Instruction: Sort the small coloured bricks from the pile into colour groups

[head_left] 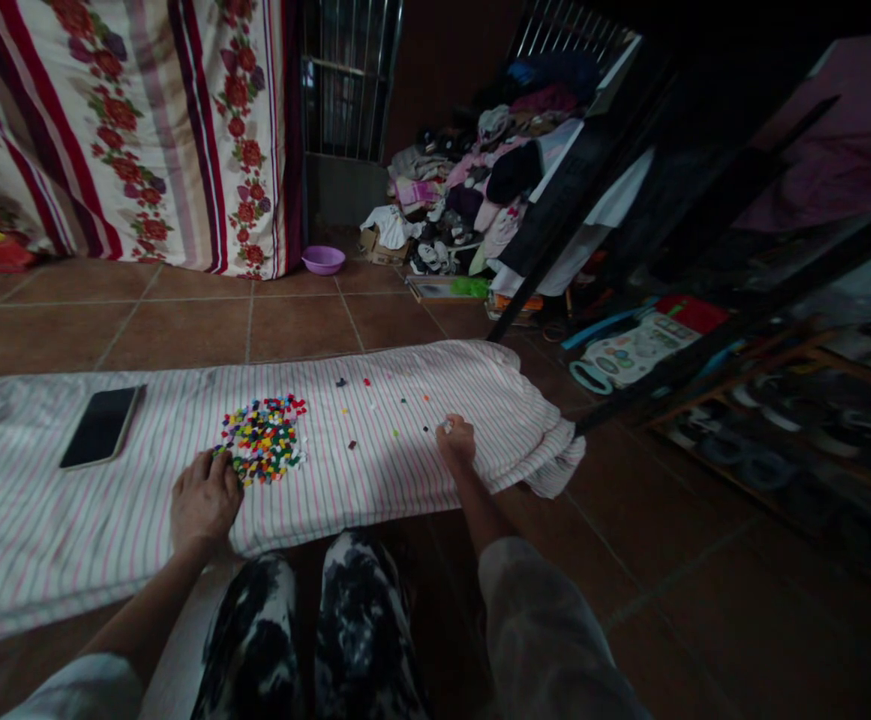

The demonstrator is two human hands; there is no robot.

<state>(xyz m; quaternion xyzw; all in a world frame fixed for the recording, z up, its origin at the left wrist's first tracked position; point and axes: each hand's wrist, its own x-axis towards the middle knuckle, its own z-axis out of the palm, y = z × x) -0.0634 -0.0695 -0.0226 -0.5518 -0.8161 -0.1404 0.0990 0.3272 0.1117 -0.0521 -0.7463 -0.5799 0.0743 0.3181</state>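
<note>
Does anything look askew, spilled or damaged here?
Clothes sprawl in a loose heap beyond the bench, unfolded, which looks untidy. The striped cloth is bunched at its right end. Small coloured pieces lie piled, others scattered; I can't tell whether any spilled. No damage shows.

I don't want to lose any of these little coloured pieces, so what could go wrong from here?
The left hand is right at the edge of the piece pile, so a careless move might scatter it. The right hand is close to a small dark piece and could knock it. The striped cloth looks loose and bunched at its right end; a tug might shift everything on it.
</note>
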